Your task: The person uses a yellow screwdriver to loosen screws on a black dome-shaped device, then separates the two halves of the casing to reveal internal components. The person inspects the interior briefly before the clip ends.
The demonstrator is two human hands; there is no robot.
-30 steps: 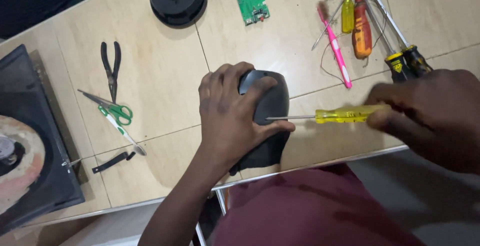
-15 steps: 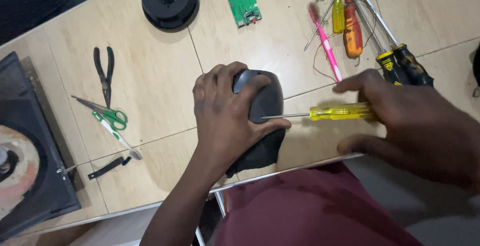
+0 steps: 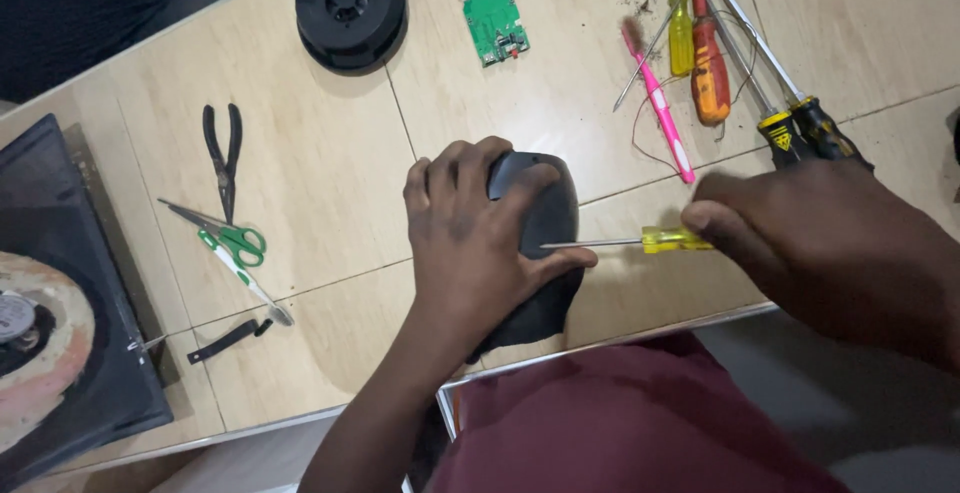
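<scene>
Head view: since a second ago the right hand (image 3: pixel 830 243) has slid up the yellow-handled screwdriver (image 3: pixel 640 243), gripping its handle, shaft lying level, tip pointing left into the dark rounded casing (image 3: pixel 540 233). The left hand (image 3: pixel 480 243) stays clamped over the casing on the table (image 3: pixel 320 193), its long axis running toward the person.

Nothing boxed, wrapped or bagged on this tabletop, and no sign or screen anywhere in view. The one label showing is a small yellow badge on the black collar of a screwdriver (image 3: pixel 783 140), out at two o'clock from the middle of the table, just above the right hand; it is roughly square, yellow with dark marking, too small to make out further. Every other tool handle and surface here shows plain, unlabelled colour.
</scene>
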